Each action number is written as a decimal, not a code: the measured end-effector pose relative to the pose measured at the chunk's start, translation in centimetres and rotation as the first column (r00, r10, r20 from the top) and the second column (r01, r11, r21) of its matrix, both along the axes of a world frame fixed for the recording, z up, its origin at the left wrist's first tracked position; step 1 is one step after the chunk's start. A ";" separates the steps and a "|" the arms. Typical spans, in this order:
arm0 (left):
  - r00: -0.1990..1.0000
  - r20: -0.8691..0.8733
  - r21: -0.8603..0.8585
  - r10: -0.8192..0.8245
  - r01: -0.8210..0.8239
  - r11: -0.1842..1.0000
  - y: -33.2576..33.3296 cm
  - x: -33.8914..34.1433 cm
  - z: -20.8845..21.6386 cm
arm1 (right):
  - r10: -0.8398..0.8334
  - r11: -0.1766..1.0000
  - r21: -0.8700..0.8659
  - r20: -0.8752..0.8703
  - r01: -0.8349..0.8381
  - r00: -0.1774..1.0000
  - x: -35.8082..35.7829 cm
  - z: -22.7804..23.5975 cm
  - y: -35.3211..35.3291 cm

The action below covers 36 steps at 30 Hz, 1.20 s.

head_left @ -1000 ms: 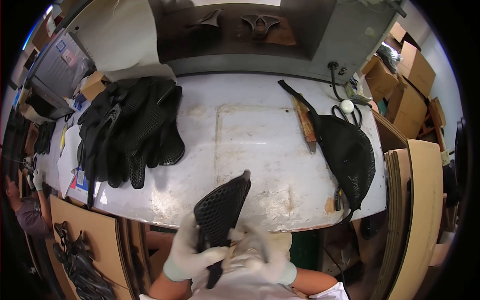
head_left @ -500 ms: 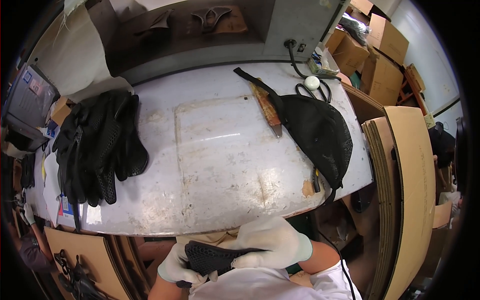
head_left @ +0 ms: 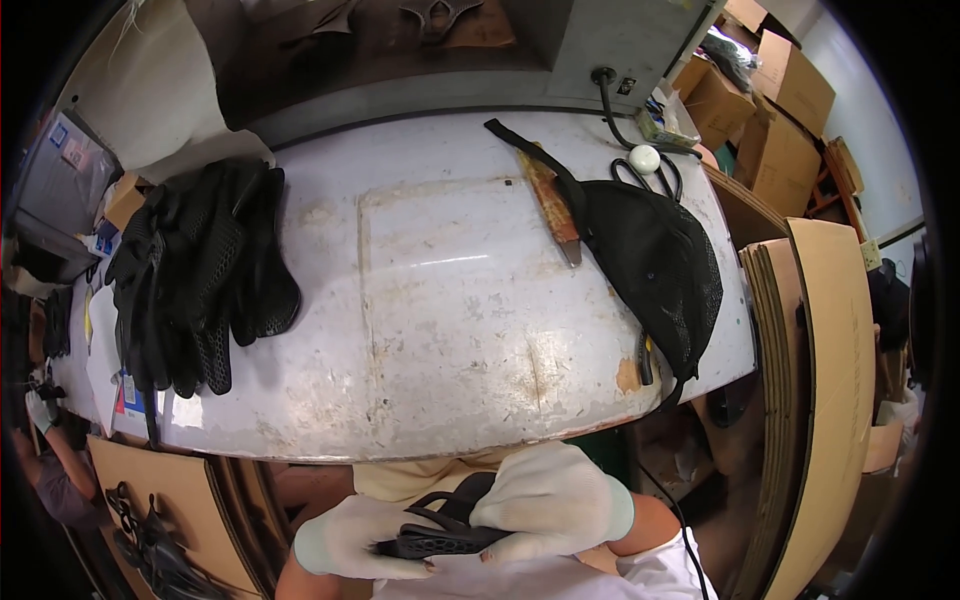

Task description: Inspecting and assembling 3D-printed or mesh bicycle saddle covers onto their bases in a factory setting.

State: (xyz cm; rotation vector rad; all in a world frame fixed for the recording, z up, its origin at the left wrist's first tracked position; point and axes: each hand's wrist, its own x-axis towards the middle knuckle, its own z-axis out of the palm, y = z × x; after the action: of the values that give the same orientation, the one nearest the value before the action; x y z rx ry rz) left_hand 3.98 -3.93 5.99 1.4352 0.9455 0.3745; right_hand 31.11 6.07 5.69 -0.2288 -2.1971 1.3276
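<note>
Low in front of my body, both gloved hands grip a black honeycomb-mesh piece with thin strap-like loops on its upper side. My left hand closes on its left end, the thumb along the lower edge. My right hand wraps its right end and hides much of it. Both gloves are white. Beyond them, a heap of similar black mesh pieces lies at the table's left. On the right rests a larger black mesh item with a strap, beside a tool with a worn brown handle.
A pale worn table spans the middle. Behind it stands a grey metal cabinet with an open bay. Scissors with black handles and a white knob lie back right. Cardboard sheets stand right; another person's gloved hand shows far left.
My hands have turned the mesh piece, so its strap loops now show on top. My left hand has shifted slightly left. The view has tilted a little.
</note>
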 end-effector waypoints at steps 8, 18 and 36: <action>0.963 -0.064 0.405 0.263 -0.216 0.888 -0.2 1.3 0.5 | -0.138 0.985 -0.095 0.033 0.141 0.990 -0.2 -1.7 0.2; 0.935 0.007 0.401 0.354 -0.327 0.856 0.4 3.8 0.1 | -0.426 0.899 0.183 0.144 0.399 0.893 -1.9 -0.2 -0.8; 0.953 0.070 0.303 0.295 -0.303 0.904 0.6 3.3 0.2 | -0.558 0.829 0.076 0.177 0.554 0.811 -3.0 0.0 -1.4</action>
State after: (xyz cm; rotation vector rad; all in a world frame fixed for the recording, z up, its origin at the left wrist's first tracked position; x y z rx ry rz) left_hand 7.27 -3.29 6.17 1.5655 1.1287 0.7970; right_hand 28.14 4.65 5.70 -0.9544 -2.0538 0.9740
